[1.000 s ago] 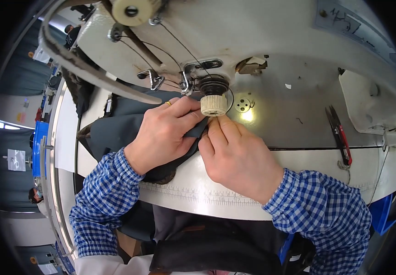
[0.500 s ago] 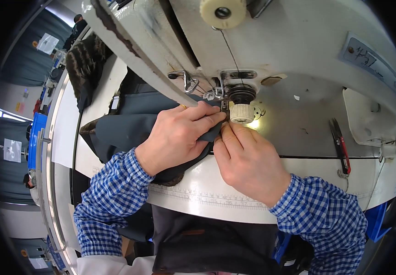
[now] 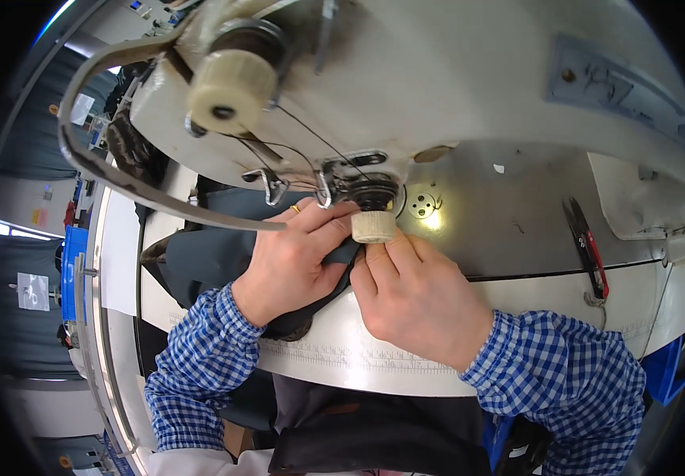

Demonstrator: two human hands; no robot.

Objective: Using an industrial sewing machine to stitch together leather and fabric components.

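A dark grey-green fabric piece (image 3: 211, 258) with a furry, brownish edge lies at the left of the sewing machine (image 3: 477, 87). My left hand (image 3: 287, 258), wearing a ring, grips its right part, fingertips reaching in behind the cream tension knob (image 3: 373, 227). Close beside it, my right hand (image 3: 418, 305) pinches the fabric's edge just below that knob. Its fingertips are partly covered by the knob. The needle and presser foot are hidden behind the machine head and my hands.
Red-handled thread snips (image 3: 591, 250) lie on the metal bed at the right. A curved metal lever (image 3: 96, 163) arches across the upper left. A printed ruler strip (image 3: 350, 357) runs along the white table's front edge. A blue bin (image 3: 664, 369) hangs at the lower right.
My view has shifted, so the machine head looms larger and further left, with a second knob showing and the round bed plate uncovered. Both hands keep their hold at the fabric's edge.
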